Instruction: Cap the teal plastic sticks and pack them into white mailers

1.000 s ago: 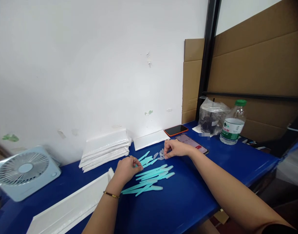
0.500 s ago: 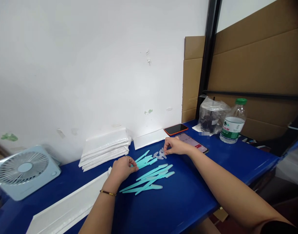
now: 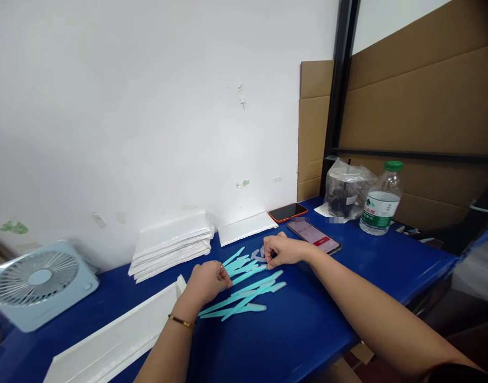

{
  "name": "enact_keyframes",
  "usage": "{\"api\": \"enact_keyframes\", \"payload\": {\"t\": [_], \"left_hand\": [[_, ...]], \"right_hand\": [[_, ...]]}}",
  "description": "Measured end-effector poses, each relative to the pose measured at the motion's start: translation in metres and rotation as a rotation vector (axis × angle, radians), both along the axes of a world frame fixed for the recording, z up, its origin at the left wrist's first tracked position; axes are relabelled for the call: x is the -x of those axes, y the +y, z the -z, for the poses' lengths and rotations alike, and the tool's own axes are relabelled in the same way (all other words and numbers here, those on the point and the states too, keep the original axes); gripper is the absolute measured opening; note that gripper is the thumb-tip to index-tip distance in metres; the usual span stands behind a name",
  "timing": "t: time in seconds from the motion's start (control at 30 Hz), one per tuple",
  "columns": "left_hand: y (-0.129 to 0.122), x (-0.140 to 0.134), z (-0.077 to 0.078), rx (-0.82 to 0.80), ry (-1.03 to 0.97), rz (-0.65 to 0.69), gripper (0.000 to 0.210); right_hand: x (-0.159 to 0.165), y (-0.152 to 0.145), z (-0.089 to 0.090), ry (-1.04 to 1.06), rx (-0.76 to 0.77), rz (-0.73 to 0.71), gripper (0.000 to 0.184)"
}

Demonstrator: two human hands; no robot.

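My left hand [image 3: 209,280] is closed in a pinch on the handle end of a turquoise eyebrow razor [image 3: 247,273]. At that razor's other end, the fingers of my right hand [image 3: 283,250] pinch closed around the tip; a small clear cap may be between them, but the fingers hide it. Just behind my right fingertips lie a few translucent caps [image 3: 257,256]. More turquoise razors [image 3: 236,263] lie in a loose pile beyond my left fingers. A second group of razors [image 3: 250,296], crossing one another with pale ends to the right, rests on the table nearer to me.
On the blue table [image 3: 308,319] are a stack of white padded envelopes [image 3: 172,244], a long white envelope [image 3: 116,335], another envelope [image 3: 247,227], a fan [image 3: 42,282], an orange-edged phone [image 3: 287,211], a lit phone [image 3: 316,236], a bagged cup [image 3: 345,191] and a water bottle [image 3: 381,205].
My right hand has moved from the clear caps toward me, to the tip of a razor. My left hand has drawn that razor slightly out of the far pile, toward me.
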State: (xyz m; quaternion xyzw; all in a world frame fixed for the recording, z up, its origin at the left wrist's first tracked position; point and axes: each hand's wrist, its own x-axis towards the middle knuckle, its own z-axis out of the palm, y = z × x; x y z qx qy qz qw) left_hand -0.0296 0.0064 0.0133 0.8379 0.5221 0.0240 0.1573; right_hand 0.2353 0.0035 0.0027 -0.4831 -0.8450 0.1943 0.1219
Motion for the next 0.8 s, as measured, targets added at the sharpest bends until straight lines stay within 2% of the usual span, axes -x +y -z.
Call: {"api": "enact_keyframes", "payload": {"t": [0.13, 0.27, 0.37, 0.5, 0.63, 0.8], "left_hand": [[0.008, 0.009, -0.003, -0.057, 0.025, -0.111, 0.013], [0.006, 0.007, -0.002, 0.008, -0.020, -0.035, 0.019], [-0.001, 0.000, 0.000, 0.070, -0.054, 0.032, 0.027], [-0.004, -0.004, 0.002, 0.077, -0.029, 0.076, 0.026], [0.001, 0.002, 0.003, 0.076, -0.034, 0.048, 0.021], [0.001, 0.002, -0.001, 0.051, -0.079, -0.005, 0.041]], "right_hand": [[-0.011, 0.001, -0.007, 0.056, -0.058, 0.117, 0.019], [-0.013, -0.006, -0.012, 0.002, 0.049, 0.001, 0.027], [-0.007, -0.008, -0.010, -0.041, 0.098, -0.099, 0.030], [-0.002, -0.004, -0.001, -0.038, 0.066, -0.103, 0.027], [-0.007, 0.001, 0.001, -0.012, -0.021, -0.033, 0.023], [-0.005, -0.001, -0.001, 0.013, -0.050, -0.089, 0.023]]}}
